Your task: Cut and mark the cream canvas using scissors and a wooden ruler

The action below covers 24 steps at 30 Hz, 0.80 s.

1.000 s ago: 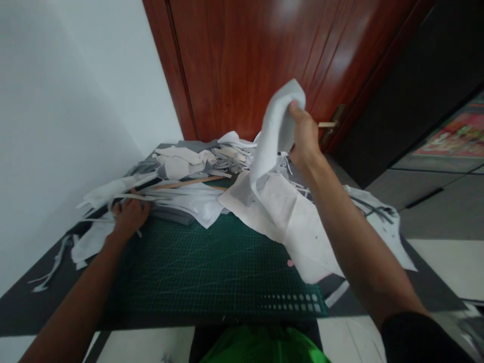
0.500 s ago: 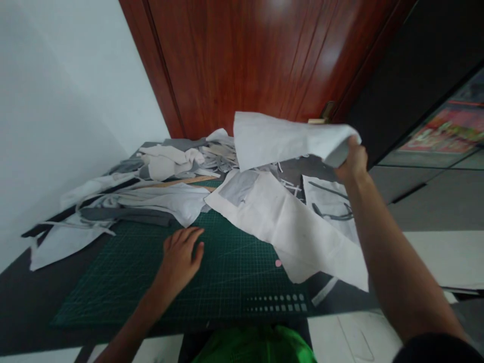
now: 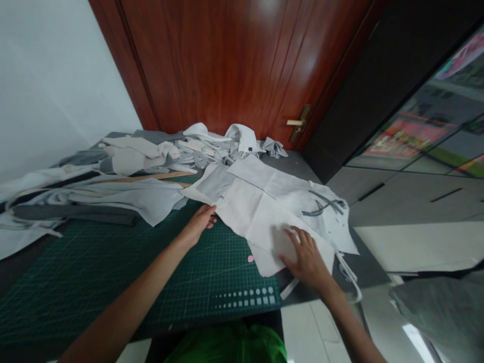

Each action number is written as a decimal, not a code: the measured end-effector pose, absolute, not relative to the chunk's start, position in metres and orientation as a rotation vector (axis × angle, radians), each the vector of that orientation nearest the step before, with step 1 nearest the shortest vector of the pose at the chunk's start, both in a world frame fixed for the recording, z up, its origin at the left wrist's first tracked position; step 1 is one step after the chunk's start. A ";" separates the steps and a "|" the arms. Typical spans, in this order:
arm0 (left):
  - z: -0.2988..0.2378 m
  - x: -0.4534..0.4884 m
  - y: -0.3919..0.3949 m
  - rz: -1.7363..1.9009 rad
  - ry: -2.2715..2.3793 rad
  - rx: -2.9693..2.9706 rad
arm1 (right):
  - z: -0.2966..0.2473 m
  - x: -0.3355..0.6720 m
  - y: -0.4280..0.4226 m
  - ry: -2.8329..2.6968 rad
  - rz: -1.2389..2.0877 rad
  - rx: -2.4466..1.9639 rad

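As things stand, wall: plain white paint (image 3: 45,75) along the left side, with the table running up against it.

Scraps: a long dark grey strip (image 3: 75,214) lies across pale offcuts at the left, a wooden ruler (image 3: 147,177) sits beyond them, and a heap of white and grey fabric scraps (image 3: 212,146) rises at the far end of the table.

Left hand: the left hand (image 3: 198,227) lies low and open, fingers together, its fingertips at the near edge of the sheet. It has no visible grip on anything.

Mat: a green cutting mat (image 3: 86,262) with a printed grid and rows of small dots (image 3: 242,298); a small pink dot (image 3: 250,258) sits just off the sheet's lower edge.

Sheet: the big white fabric sheet (image 3: 257,212), held up in the air moments ago, has come down and lies nearly flat over the right of the mat, spilling past it onto the dark tabletop.

Right hand: the right hand (image 3: 308,262) rests on the sheet's lower right part, fingers spread and slightly curved, pinching nothing that I can see.

Door: a red-brown wooden door (image 3: 212,65) with a brass handle (image 3: 297,122) stands behind.

Writing: no brand or legible words anywhere.
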<state>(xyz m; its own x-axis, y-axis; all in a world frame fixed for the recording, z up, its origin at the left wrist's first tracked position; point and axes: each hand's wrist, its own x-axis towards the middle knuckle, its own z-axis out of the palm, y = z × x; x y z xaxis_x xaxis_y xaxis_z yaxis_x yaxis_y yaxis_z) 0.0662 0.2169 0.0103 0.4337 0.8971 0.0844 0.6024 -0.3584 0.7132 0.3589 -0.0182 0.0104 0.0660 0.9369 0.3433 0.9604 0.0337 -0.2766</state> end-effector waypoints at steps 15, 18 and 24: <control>0.166 0.122 0.271 0.936 0.713 1.715 | 0.012 0.393 -0.067 -1.550 -0.341 -2.023; 0.208 0.149 0.286 0.970 0.601 1.751 | 0.050 0.413 -0.053 -1.272 -0.516 -2.073; 0.289 0.207 0.334 0.936 0.555 2.030 | 0.189 0.460 -0.017 -1.021 -0.657 -1.802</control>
<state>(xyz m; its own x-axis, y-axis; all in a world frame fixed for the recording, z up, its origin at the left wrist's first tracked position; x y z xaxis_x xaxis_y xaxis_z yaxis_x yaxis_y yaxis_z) 0.2075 0.3342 0.2891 0.6276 0.6567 0.4182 0.0526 -0.5716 0.8188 0.4602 -0.0174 0.1894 0.5107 0.3613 0.7802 0.8598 -0.2200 -0.4609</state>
